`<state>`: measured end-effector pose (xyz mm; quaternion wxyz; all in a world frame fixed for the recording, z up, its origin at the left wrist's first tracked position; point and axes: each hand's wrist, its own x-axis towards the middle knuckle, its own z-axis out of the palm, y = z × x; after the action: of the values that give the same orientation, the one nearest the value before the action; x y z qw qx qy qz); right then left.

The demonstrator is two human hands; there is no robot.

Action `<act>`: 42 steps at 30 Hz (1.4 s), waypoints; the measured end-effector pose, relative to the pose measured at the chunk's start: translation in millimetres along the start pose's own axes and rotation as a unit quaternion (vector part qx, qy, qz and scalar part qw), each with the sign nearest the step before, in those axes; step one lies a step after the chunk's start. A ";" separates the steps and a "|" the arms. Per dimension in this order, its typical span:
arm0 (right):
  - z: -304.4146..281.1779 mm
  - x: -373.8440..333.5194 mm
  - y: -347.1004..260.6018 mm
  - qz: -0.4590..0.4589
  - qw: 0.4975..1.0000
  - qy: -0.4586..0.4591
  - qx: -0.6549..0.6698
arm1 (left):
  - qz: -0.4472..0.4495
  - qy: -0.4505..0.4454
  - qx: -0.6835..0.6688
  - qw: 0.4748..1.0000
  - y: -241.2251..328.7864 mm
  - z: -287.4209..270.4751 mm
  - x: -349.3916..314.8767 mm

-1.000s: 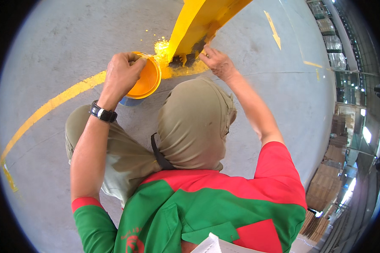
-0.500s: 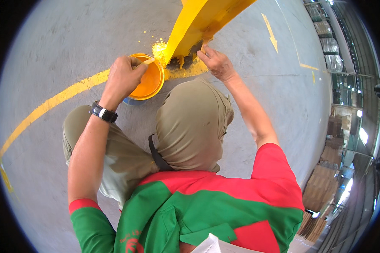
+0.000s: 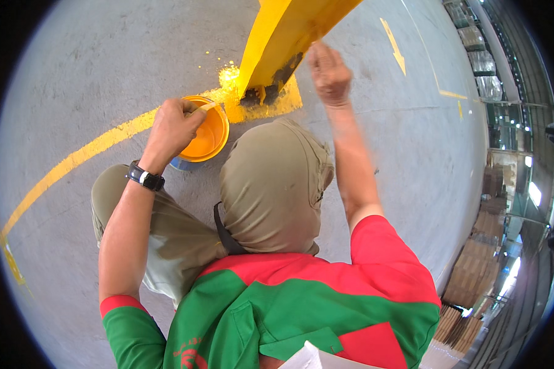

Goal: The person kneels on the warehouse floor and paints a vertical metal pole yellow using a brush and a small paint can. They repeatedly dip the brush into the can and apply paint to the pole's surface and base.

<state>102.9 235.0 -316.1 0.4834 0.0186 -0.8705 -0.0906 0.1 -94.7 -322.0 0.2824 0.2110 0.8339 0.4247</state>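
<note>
Your right hand point(image 3: 330, 69) is blurred, and you can't tell what, if anything, its fingers hold. Your left hand point(image 3: 174, 131) covers part of the bucket point(image 3: 226, 132) rim; the pale strip point(image 3: 207, 106) at its fingertips is too small to identify. The top edge cuts off the yellow beam point(image 3: 276, 46), the lower edge a white thing point(image 3: 331, 360) below your shirt point(image 3: 301, 298). The stacked goods point(image 3: 481, 63) at far right are too small to make out.

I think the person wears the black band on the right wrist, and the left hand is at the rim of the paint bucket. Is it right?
Not quite: the head view shows the black band on the left wrist. The left hand is indeed at the rim of the paint bucket.
</note>
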 end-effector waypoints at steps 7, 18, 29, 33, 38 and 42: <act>-15.5 30.4 11.1 0.044 0.997 0.055 -0.034 | -0.012 -0.013 0.010 1.000 -2.5 0.0 -7.1; 32.8 -60.4 -22.0 0.057 0.990 -0.122 0.046 | 0.012 -0.032 0.034 0.999 -3.2 2.4 -2.3; -15.9 -12.1 32.2 0.017 0.998 0.044 0.045 | -0.011 -0.043 0.022 0.999 -4.6 2.6 -3.6; 9.0 -82.1 -9.6 -0.051 0.985 -0.164 0.014 | -0.010 -0.048 0.035 0.998 -5.8 2.4 -2.9; 26.1 -117.1 -29.6 -0.063 0.953 -0.288 0.070 | -0.008 -0.045 0.036 0.998 -7.6 1.6 -7.7; 19.2 -100.2 -23.3 -0.074 0.952 -0.294 0.046 | -0.009 -0.054 0.048 0.997 -5.2 1.1 -9.5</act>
<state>138.7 226.8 -414.0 0.1969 0.0779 -0.9734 -0.0870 7.3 -102.6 -324.1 0.3205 0.2391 0.8386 0.3698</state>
